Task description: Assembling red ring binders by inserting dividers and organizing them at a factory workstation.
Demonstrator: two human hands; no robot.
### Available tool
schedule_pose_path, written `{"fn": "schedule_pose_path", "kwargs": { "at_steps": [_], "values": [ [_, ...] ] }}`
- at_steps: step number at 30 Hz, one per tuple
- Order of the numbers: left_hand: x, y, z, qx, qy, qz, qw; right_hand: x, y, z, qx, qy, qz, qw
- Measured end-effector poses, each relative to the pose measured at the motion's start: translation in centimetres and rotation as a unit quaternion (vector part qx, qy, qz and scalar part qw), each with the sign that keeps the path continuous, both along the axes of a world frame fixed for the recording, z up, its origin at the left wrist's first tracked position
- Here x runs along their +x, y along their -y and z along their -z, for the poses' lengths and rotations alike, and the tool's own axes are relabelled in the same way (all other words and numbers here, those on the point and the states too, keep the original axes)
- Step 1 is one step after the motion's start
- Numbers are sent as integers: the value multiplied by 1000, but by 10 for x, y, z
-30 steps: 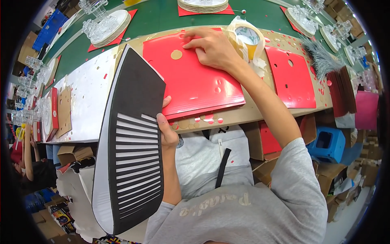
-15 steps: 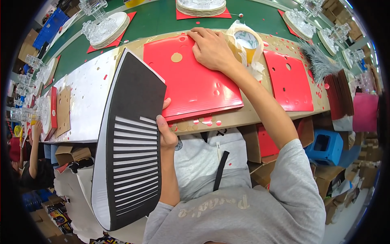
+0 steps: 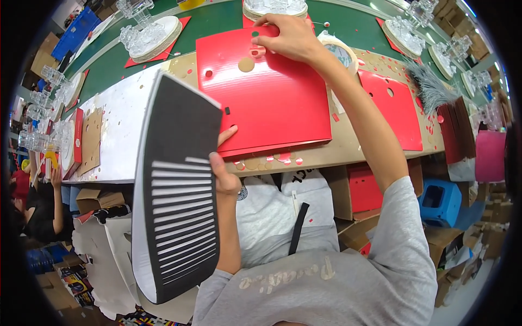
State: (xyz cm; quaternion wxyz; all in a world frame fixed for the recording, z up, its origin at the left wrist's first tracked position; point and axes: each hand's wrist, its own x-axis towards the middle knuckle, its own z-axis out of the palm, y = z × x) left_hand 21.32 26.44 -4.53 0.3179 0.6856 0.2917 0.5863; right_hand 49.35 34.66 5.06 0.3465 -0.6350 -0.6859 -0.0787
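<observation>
My left hand is closed at the right edge of a black slotted panel, thumb over its edge. The panel stands upright on my left, black face toward me, pale strips showing through its slots. One finger of that hand lies on the lower left corner of a red cardboard sheet. The sheet has several small holes and a tan circle. At its far edge my right hand grips it, thumb on the near face beside a hole, fingers partly hidden. Below that thumb is a small red cut-out piece.
A roll of tape sits behind my right wrist. Another red sheet lies to the right, near silvery tinsel. Clear stands on round bases line the green conveyor. A blue stool is at lower right; a co-worker's arm shows left.
The red sheet's far edge has shifted away from me, and dark holes now show in it. My right hand has moved with that edge. The slotted panel has turned slightly.
</observation>
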Motion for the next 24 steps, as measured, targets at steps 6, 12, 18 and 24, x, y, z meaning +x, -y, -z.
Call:
{"fn": "schedule_pose_path", "kwargs": {
  "at_steps": [6, 12, 18, 24],
  "values": [
    [-13, -7, 3, -34, 173, 37, 984, -16, 38, -75, -32, 41, 63, 997],
    [-27, 8, 6, -158, 285, 64, 943, 109, 95, -121, -94, -63, 177, 978],
    [-40, 17, 17, -174, 197, 87, 961, 269, 180, -27, -248, -54, 333, 908],
    [-41, 18, 14, -121, 230, 211, 942, 266, 215, 53, -247, -99, 335, 904]
  ]
}}
